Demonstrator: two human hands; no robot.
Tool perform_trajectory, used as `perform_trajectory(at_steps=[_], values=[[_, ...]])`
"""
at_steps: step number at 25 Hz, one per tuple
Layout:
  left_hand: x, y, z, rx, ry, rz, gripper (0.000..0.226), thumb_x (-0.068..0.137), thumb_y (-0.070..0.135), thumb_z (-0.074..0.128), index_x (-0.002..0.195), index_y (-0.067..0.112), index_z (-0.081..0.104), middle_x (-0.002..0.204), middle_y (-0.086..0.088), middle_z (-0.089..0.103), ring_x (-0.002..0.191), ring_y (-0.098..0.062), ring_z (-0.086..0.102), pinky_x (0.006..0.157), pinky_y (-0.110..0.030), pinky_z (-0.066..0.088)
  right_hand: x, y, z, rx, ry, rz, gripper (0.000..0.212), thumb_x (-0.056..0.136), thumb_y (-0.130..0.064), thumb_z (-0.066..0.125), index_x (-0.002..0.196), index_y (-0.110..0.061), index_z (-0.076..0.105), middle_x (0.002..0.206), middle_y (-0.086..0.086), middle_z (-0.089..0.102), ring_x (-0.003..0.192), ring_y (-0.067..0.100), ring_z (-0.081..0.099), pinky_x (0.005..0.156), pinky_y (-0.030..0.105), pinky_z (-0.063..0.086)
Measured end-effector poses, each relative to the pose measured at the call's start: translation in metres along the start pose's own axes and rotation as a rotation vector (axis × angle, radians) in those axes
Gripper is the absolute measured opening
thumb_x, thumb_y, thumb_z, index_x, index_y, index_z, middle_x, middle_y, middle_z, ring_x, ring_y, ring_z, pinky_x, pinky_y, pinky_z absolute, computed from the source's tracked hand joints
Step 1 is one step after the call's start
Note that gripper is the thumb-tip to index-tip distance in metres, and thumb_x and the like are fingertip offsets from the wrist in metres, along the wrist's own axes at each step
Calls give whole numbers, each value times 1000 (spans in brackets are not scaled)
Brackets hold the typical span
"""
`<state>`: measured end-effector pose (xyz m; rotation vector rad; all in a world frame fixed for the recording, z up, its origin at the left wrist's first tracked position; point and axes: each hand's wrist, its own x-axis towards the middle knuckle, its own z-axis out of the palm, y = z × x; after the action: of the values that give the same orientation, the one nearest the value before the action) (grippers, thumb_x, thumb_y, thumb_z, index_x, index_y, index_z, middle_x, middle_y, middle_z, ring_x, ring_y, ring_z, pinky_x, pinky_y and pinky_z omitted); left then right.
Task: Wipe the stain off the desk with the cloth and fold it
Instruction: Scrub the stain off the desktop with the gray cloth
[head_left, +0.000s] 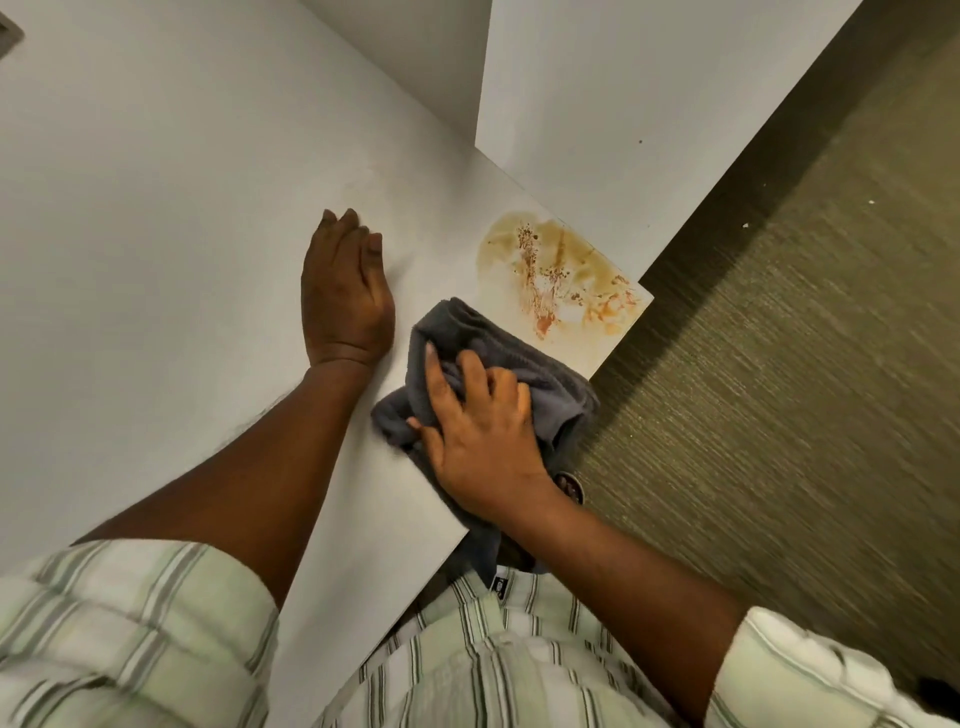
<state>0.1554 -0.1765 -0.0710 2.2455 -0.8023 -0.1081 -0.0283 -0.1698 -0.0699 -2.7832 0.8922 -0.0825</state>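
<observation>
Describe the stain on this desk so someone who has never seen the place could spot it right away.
Start at the white desk and follow it to the corner that juts out over the greenish-brown floor. The stain sits right on that corner, just beyond the grey cloth under the right hand. It is the only mark there: a yellow-brown smear with orange-red streaks and dark specks.

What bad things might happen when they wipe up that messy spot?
The stain sits right at the desk corner, so wiping outward might push the mess off onto the carpet. The cloth, under the right hand, already hangs over the edge and could slip off. Wiping toward the flat left hand might smear it wider.
</observation>
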Motion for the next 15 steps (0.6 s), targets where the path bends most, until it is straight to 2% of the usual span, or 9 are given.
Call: perform_trajectory(at_steps=[2, 4, 6, 8, 9, 12, 15], values=[[-1, 1, 0, -6, 5, -4, 31, 98, 16, 39, 116, -2, 57, 128, -19, 57, 129, -31, 43, 110, -36, 32, 18, 1, 1, -44, 40, -13, 72, 89, -43, 50, 152, -25, 19, 130, 14, 46, 92, 32, 47, 76, 46, 42], [0, -3, -1, -8, 4, -32, 32, 98, 16, 38, 117, -1, 57, 130, -18, 56, 130, -28, 42, 109, -30, 29, 49, 1, 2, -45, 81, 58, 71, 88, -35, 51, 151, -32, 19, 127, 14, 48, 89, 32, 46, 74, 44, 39], [-1, -4, -2, -35, 4, -54, 32, 98, 15, 38, 118, -2, 57, 131, -17, 55, 131, -27, 42, 109, -28, 29, 90, 9, -4, -6, 93, 197, 65, 86, -29, 52, 147, -36, 30, 129, 16, 49, 93, 34, 48, 76, 45, 39], [-2, -3, -2, -54, 18, -66, 32, 98, 14, 38, 119, -2, 56, 132, -18, 55, 130, -27, 43, 110, -30, 30, 116, 17, -13, 43, 129, 306, 50, 89, -33, 51, 139, -33, 45, 138, 16, 47, 101, 37, 49, 81, 47, 39], [-2, -3, -2, -59, 18, -65, 32, 98, 14, 38, 119, -2, 56, 131, -19, 55, 130, -28, 43, 110, -31, 30, 114, 16, -12, 35, 144, 301, 48, 92, -40, 48, 139, -30, 46, 142, 15, 44, 103, 37, 48, 83, 47, 38], [-1, -1, -3, -42, 17, -25, 32, 97, 14, 38, 115, -4, 58, 128, -21, 57, 128, -31, 44, 109, -35, 33, 66, -3, -2, -61, 113, 157, 63, 93, -56, 35, 146, -22, 35, 147, 10, 38, 99, 34, 46, 80, 43, 37], [-2, -1, -3, -36, 21, -29, 33, 97, 15, 38, 115, -3, 58, 128, -21, 57, 128, -31, 44, 109, -36, 33, 62, -6, 5, -109, 106, 143, 57, 96, -49, 35, 145, -21, 37, 146, 5, 43, 96, 32, 49, 76, 42, 38]])
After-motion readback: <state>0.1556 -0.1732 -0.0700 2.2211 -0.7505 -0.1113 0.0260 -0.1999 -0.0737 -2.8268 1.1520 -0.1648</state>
